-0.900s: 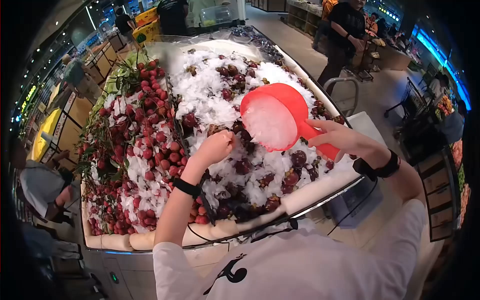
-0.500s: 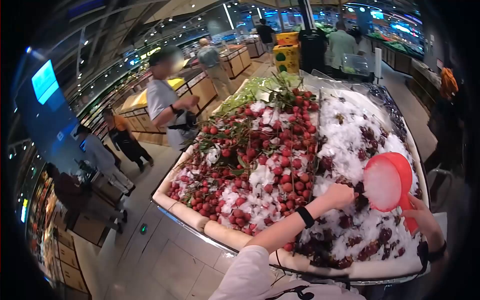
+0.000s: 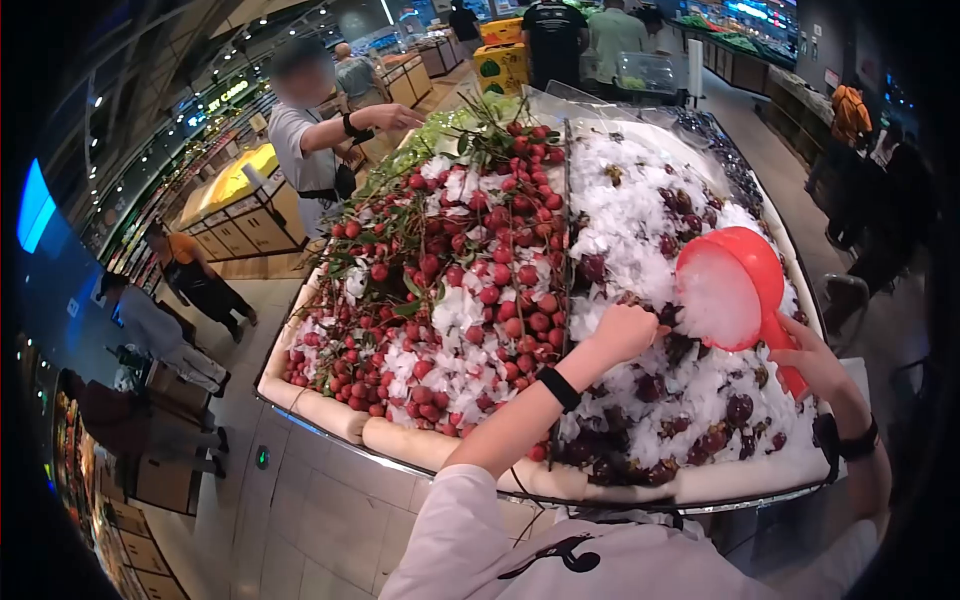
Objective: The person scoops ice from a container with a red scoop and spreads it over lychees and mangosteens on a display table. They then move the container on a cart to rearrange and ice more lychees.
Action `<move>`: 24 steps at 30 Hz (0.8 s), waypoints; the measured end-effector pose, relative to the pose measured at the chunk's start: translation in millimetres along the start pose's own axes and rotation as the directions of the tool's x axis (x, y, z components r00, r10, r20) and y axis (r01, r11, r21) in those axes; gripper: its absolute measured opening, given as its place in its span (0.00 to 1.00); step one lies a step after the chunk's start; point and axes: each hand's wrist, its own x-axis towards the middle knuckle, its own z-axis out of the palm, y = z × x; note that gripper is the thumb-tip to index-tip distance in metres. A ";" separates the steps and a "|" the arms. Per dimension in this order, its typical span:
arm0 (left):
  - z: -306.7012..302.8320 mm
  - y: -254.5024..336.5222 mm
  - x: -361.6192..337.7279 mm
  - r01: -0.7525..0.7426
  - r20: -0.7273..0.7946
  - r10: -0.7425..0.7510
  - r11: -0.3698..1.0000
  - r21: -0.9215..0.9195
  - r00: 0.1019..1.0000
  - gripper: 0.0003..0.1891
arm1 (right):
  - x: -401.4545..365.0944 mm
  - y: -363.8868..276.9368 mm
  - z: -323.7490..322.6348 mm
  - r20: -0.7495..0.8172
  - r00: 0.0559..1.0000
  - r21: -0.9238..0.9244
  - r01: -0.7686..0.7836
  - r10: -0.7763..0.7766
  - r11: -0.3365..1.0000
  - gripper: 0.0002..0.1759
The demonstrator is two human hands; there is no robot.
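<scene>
My right hand (image 3: pixel 808 355) grips the handle of a red scoop (image 3: pixel 745 265), whose bowl is full of crushed ice (image 3: pixel 712 300). To its left, my left hand (image 3: pixel 628 332) is closed just above the dark red fruit (image 3: pixel 650 388); what its fingers hold, if anything, is hidden. White ice lies over much of that dark fruit. Left of a dark divider (image 3: pixel 568 250) are red lychees (image 3: pixel 500 275) with green leaves and stems, also partly covered with ice. Both my wrists have black bands.
A padded white rim (image 3: pixel 410 443) edges the display. Across it at the far left, a person (image 3: pixel 300 140) reaches an arm over the green produce (image 3: pixel 425 140). Other people stand in the aisles behind and at the left. Yellow boxes (image 3: pixel 502 66) are stacked beyond.
The view has shifted, so the display sits further left and higher. The person at the far left has stretched an arm over the produce. I still hold the ice-filled scoop.
</scene>
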 end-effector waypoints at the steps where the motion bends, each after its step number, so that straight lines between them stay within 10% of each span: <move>1: -4.6 1.6 0.8 0.044 0.049 -0.043 0.999 -0.021 0.998 0.13 | -0.2 2.0 -2.2 0.004 0.999 -0.031 0.044 -0.044 0.999 0.41; 5: -3.9 1.5 -5.6 -0.036 -0.033 0.032 0.992 -0.118 0.999 0.11 | -7.2 -24.7 -1.3 -0.027 0.996 -0.007 -0.086 0.086 0.996 0.39; 12: -26.4 -2.4 -6.7 0.080 -0.005 -0.080 0.995 -0.055 0.997 0.15 | 18.8 -23.2 -26.8 0.106 0.992 0.595 -0.114 0.064 0.795 0.22; 20: -94.1 -59.3 -6.9 0.351 -0.122 -0.373 0.921 -0.169 0.920 0.10 | 90.4 -87.4 17.1 0.158 0.974 0.604 0.033 -0.160 0.796 0.15; 24: -112.3 -131.8 -6.0 0.246 -0.270 -0.313 0.936 -0.253 0.911 0.11 | 130.0 -139.6 68.9 0.135 0.936 0.564 0.199 -0.326 0.802 0.16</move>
